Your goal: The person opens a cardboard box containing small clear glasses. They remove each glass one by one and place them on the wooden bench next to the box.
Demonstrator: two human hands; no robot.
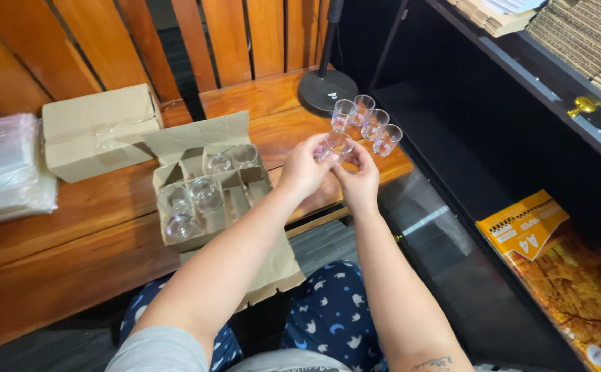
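- Sitting between both hands, a small clear glass [337, 146] is held just above the right end of the wooden table [73, 262], close to its front edge.
- Left hand [303, 167] closes its fingers [316, 142] around the near-left side of the glass, thumb and fingertips touching the rim area.
- Right hand [358, 180] grips the same glass from the right, its fingers [357, 150] curled against the wall of the glass, so both hands are holding it together.
- Just beyond the hands, four more clear glasses [366, 120] stand upright in a short curved row on the table, touching or nearly touching each other.
- Behind that row sits a round black stand base [327, 89] with a thin black pole rising from it.
- To the left of the hands lies an open cardboard box [207, 186] with cardboard dividers; several clear glasses [194, 200] sit in its compartments, and its front flap hangs over the table edge.
- Further left, a closed cardboard box [100, 131] rests on the table, with a stack of clear plastic bags [4, 169] beside it at the far left.
- On the right, a dark shelf unit [493, 138] holds a yellow-orange paper pack [555, 275] on its lower level.
- Below, the person's lap shows blue patterned trousers [328, 317].
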